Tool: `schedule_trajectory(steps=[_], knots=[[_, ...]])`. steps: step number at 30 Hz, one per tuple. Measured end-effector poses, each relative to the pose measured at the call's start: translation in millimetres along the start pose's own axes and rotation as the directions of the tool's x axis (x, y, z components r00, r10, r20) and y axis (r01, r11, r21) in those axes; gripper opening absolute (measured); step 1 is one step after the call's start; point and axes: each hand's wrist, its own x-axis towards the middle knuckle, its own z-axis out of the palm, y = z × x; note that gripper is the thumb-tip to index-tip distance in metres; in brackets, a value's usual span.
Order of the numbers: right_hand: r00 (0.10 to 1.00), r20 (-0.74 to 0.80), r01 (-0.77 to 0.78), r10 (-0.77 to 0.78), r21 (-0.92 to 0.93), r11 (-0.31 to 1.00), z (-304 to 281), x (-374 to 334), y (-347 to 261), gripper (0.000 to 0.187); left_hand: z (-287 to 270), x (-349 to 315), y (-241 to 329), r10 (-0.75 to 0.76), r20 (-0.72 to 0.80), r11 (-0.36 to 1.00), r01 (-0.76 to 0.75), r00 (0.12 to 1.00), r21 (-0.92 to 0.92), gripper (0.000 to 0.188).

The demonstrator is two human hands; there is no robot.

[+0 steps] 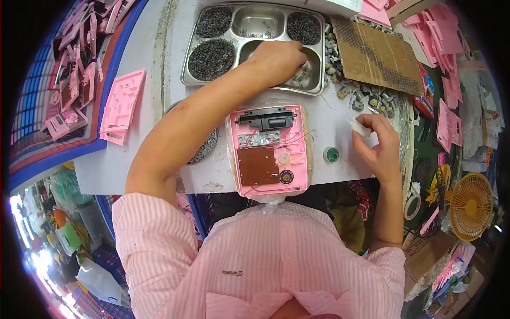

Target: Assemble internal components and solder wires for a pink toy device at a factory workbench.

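Observation:
My left hand (pixel 279 59) reaches into the lower right compartment of a steel tray (pixel 186 72), which holds scattered small metal pieces. Its fingers are drawn together, and whatever they pinch is hidden. In front of my body lies a pink plastic housing (pixel 302 175), its inside facing up. It carries a black mechanism (pixel 272 121), a metal plate (pixel 258 139), a brown circuit board (pixel 256 167), a round speaker-like part (pixel 286 176) and thin red wires. My right hand (pixel 380 143), right of the housing, pinches a small whitish piece (pixel 360 128) between thumb and forefinger.
Dark small parts (pixel 212 59) fill several tray compartments. Small metal motors (pixel 366 98) lie beside a cardboard sheet (pixel 377 56). A small green-topped round container (pixel 331 154) stands near my right hand. Pink shells (pixel 122 106) lie at left; a yellow fan (pixel 470 206) is at far right.

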Motion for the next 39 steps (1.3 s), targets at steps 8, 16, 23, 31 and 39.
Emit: schedule_trajectory(steps=[8,16,23,31,39], knots=[[0.977,0.028,-0.201,0.21,0.43,0.88,9.2,0.2,4.5,0.022,-31.7,-18.4,8.2,-0.237,-0.078,0.934,0.205,0.968,-0.293,0.017],[0.963,0.164,-0.253,0.212,0.813,0.524,74.5,109.4,-21.7,0.025,-45.8,-40.4,26.5,-0.178,-0.299,0.946,0.079,0.938,-0.314,0.017],[0.97,-0.166,0.23,-0.175,0.41,0.883,90.2,121.4,-7.7,0.014,-56.9,-48.9,13.6,-0.449,0.445,0.106,0.541,0.775,-0.834,0.023],[0.999,-0.033,0.005,0.005,0.312,0.95,68.3,105.7,-11.0,0.017,-62.6,-57.1,14.6,-0.479,0.292,0.252,0.448,0.828,-0.857,0.02],[0.977,0.188,0.021,-0.099,0.379,0.925,36.6,37.5,-56.5,0.017,-77.6,-114.3,94.1,-0.365,0.376,-0.05,0.386,0.851,-0.921,0.023]])
